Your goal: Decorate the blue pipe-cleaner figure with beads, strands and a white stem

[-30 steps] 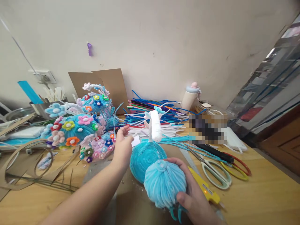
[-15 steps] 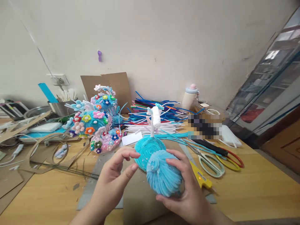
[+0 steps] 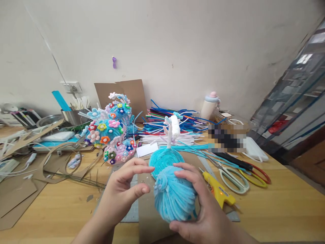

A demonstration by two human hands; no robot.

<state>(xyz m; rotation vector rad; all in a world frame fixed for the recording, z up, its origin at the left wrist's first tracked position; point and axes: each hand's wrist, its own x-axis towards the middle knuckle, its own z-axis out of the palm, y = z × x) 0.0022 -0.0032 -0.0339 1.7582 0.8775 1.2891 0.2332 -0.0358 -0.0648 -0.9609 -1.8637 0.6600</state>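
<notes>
Wooden tabletop [image 3: 274, 213] under all of it. Towards the back, a loose heap of thin fuzzy stems [image 3: 159, 126] in blue, white and mixed colours. Left hand [image 3: 120, 188] with half-bent fingers parted from the thumb, just beside the ball. Right hand [image 3: 207, 205] with fingers and thumb gripping that ribbed, light-blue fuzzy ball [image 3: 175, 198], partly in front of a round, coiled turquoise disc [image 3: 164, 158]. At right, a yellow plastic glue gun [image 3: 217, 189].
</notes>
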